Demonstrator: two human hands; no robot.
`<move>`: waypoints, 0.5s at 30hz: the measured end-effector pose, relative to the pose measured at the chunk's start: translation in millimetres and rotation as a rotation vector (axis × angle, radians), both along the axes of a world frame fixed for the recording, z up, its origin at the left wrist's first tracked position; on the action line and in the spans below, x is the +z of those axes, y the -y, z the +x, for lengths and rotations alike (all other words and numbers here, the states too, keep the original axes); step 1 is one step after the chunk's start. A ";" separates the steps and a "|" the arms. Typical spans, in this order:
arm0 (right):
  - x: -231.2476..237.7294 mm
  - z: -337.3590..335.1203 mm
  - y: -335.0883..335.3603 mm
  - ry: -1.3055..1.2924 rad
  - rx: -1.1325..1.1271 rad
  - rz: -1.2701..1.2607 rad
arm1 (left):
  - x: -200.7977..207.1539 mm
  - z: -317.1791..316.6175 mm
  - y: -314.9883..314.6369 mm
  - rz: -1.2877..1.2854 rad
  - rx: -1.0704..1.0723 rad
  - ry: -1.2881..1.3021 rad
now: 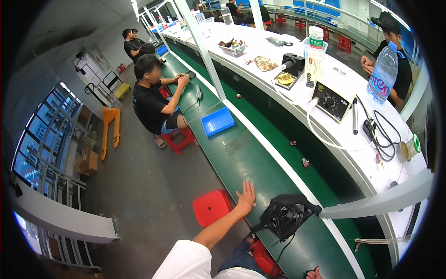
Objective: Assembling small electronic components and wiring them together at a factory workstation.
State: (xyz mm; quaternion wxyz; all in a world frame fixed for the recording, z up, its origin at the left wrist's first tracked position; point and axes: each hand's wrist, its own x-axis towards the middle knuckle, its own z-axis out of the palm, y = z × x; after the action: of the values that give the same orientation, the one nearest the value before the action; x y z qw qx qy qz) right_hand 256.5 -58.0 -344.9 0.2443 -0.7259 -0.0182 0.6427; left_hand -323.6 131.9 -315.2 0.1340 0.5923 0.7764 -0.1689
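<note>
My left hand (246,197) lies flat on the green bench top (260,160), near its left edge, fingers spread and holding nothing. Just right of it sits a bundle of black cables (285,221) in a black fabric pouch or wrap (274,204), one lead trailing toward me. At the lower edge only a few fingers of my right hand (314,273) show, close to the bench. The rest of that hand is cut off, so its grip is hidden. Beside my left forearm is a red stool (212,208).
Farther along the bench lies a blue tray (218,122); a seated person (153,100) holds a phone-like device there. On the white counter to the right stand a soldering station (331,101), a large water bottle (383,73) and a solder spool (410,148). A white post (381,200) crosses nearby.
</note>
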 end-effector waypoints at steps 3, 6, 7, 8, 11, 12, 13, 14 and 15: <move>-3.4 0.2 -0.3 0.006 -0.019 0.004 | 3.0 -0.4 -1.6 0.003 -0.001 0.008; -7.5 4.7 1.9 -0.011 -0.027 -0.002 | 5.5 1.0 -3.4 -0.007 0.008 0.031; -8.3 5.9 2.1 -0.031 -0.020 0.000 | 5.4 1.4 -3.7 -0.012 0.015 0.042; -9.3 6.5 2.6 -0.030 -0.021 0.000 | 5.5 1.6 -3.5 -0.013 0.014 0.043; -4.7 1.5 0.6 -0.044 -0.029 0.007 | 5.6 0.0 -0.4 -0.014 0.025 0.050; -3.2 -3.4 -0.5 0.000 -0.036 -0.002 | 5.7 -1.3 0.3 -0.015 0.028 0.043; 3.2 -8.1 -3.4 0.046 -0.048 -0.007 | 6.3 -1.0 -1.6 -0.012 0.026 0.040; 0.2 -2.5 -1.3 0.049 -0.051 -0.004 | 6.9 -0.1 -2.3 -0.009 0.023 0.043; -3.0 4.1 2.2 -0.031 -0.046 0.026 | 7.6 1.4 -2.2 -0.010 0.020 0.042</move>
State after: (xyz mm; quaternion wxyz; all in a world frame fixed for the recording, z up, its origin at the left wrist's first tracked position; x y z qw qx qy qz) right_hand 260.6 -60.2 -348.0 0.2688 -0.7128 -0.0062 0.6478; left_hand -322.2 134.1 -307.6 0.1551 0.5872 0.7784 -0.1588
